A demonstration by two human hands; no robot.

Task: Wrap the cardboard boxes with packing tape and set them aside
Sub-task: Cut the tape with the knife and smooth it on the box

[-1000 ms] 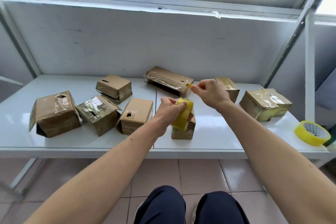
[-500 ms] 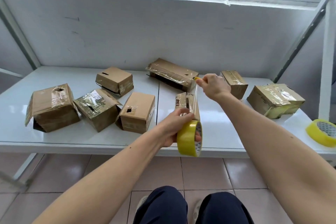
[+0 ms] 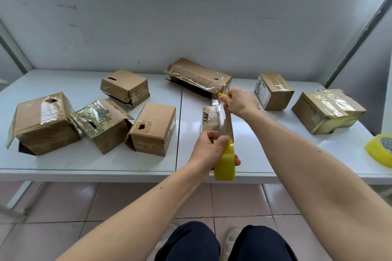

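Note:
A small narrow cardboard box stands on the white table near its front edge. My left hand grips a yellow roll of clear packing tape at the box's near end. My right hand pinches the tape's free end, with a yellow tab, above the box's far end. A clear strip of tape stretches between the two hands over the top of the box.
Three brown boxes with holes in their tops and one more behind lie on the left half. A long taped box lies at the back; two taped boxes lie right. A second yellow tape roll rests at the right edge.
My left hand pulled the roll from on top of the box toward me and down to the table's front edge, drawing out a strip. My right hand stayed holding the tape end.

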